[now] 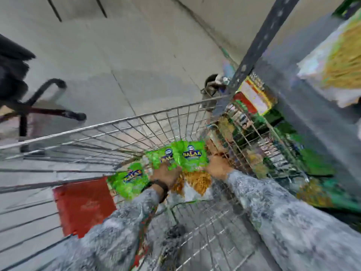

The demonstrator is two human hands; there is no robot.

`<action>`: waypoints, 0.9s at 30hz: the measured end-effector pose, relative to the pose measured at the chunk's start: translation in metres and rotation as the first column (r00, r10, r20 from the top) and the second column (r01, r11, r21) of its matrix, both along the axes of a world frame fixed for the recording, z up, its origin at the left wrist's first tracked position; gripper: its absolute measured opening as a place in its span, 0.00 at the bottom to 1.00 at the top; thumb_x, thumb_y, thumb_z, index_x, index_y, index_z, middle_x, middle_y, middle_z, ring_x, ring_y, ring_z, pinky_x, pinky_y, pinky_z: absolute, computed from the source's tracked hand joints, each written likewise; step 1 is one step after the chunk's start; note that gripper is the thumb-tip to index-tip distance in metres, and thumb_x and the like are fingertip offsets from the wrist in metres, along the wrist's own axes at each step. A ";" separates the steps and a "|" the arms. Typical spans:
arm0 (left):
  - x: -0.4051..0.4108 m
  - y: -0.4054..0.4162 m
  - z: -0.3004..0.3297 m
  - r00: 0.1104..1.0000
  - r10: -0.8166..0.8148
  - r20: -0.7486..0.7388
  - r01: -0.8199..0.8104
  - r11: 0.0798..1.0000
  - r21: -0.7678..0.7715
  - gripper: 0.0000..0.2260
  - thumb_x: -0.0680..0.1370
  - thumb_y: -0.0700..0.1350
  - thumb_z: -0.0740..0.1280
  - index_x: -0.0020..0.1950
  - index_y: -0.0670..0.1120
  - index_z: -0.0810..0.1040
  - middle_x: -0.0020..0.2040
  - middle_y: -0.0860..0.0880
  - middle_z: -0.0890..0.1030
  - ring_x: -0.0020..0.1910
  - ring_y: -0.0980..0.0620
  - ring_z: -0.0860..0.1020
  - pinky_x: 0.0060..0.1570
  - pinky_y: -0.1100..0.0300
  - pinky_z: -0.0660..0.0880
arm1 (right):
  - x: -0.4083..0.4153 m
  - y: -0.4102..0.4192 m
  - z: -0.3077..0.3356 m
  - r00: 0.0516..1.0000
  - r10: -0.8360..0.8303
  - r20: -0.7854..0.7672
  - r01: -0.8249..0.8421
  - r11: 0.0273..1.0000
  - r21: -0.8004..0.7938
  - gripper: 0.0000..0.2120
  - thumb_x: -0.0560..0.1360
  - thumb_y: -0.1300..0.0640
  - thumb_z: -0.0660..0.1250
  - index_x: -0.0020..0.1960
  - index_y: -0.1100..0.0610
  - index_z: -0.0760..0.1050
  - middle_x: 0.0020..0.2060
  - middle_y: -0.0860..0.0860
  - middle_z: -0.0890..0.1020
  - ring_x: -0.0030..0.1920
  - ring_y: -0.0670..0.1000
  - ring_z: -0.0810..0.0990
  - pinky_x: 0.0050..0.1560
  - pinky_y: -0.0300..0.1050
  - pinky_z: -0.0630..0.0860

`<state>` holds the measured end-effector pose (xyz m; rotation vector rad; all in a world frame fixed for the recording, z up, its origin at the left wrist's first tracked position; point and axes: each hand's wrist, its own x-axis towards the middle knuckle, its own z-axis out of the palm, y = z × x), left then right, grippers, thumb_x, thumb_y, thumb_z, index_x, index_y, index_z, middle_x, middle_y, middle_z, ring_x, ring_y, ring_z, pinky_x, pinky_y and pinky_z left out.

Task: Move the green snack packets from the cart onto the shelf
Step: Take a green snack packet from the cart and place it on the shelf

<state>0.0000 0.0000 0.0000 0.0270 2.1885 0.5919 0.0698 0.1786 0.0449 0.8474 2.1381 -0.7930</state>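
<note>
Several green snack packets [187,156] lie inside the wire cart [121,122], near its far right corner. Another green packet [129,181] lies lower left of them. My left hand [166,176], with a dark band at the wrist, grips the lower edge of the upper green packets. My right hand [217,166] holds their right edge. Both arms are in grey patterned sleeves and reach down into the cart. The shelf [304,106] with its dark metal post stands to the right of the cart. The frame is blurred.
A red packet [84,206] lies in the cart at the left. A white packet with yellow snacks [195,184] lies under my hands. A black chair base [48,112] stands on the grey floor at left. More packets fill the shelf [254,96] on the right.
</note>
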 end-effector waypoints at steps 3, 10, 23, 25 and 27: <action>0.010 0.015 -0.021 0.991 0.057 0.123 -0.061 0.998 0.030 0.23 0.73 0.61 0.67 0.58 0.44 0.80 0.58 0.43 0.82 0.60 0.43 0.79 0.53 0.59 0.72 | -0.001 -0.004 -0.045 0.987 -0.138 0.078 0.133 0.989 0.068 0.15 0.81 0.60 0.61 0.64 0.67 0.77 0.64 0.61 0.79 0.64 0.61 0.78 0.66 0.53 0.72; 0.030 0.021 -0.015 0.982 0.188 -0.015 -0.184 0.970 0.157 0.13 0.72 0.51 0.73 0.53 0.48 0.79 0.54 0.44 0.86 0.53 0.42 0.83 0.51 0.56 0.78 | 0.006 -0.001 -0.047 0.968 -0.247 0.052 0.249 0.968 -0.039 0.22 0.81 0.57 0.64 0.69 0.69 0.73 0.69 0.64 0.76 0.71 0.63 0.74 0.62 0.49 0.72; 0.113 0.026 0.263 0.840 0.081 -0.536 0.317 0.729 0.607 0.13 0.72 0.52 0.71 0.55 0.53 0.79 0.46 0.52 0.86 0.45 0.47 0.83 0.48 0.46 0.79 | 0.164 -0.018 0.235 0.335 -0.648 -0.684 0.688 0.664 -0.293 0.13 0.62 0.46 0.79 0.39 0.53 0.82 0.36 0.48 0.87 0.39 0.52 0.85 0.41 0.49 0.80; 0.149 0.051 0.301 0.836 0.038 -0.548 0.394 0.652 0.647 0.11 0.72 0.50 0.72 0.54 0.51 0.81 0.44 0.53 0.86 0.43 0.52 0.83 0.46 0.51 0.80 | 0.217 -0.008 0.270 0.247 -0.614 -0.750 0.726 0.629 -0.277 0.18 0.60 0.42 0.77 0.40 0.54 0.81 0.36 0.50 0.87 0.39 0.52 0.85 0.41 0.53 0.79; 0.186 0.085 0.326 0.839 -0.058 -0.541 0.479 0.552 0.683 0.10 0.73 0.44 0.74 0.53 0.48 0.82 0.44 0.55 0.86 0.41 0.62 0.82 0.45 0.61 0.78 | 0.272 0.004 0.291 0.151 -0.601 -0.785 0.792 0.549 -0.268 0.19 0.59 0.39 0.76 0.40 0.53 0.81 0.35 0.49 0.87 0.40 0.53 0.86 0.39 0.54 0.79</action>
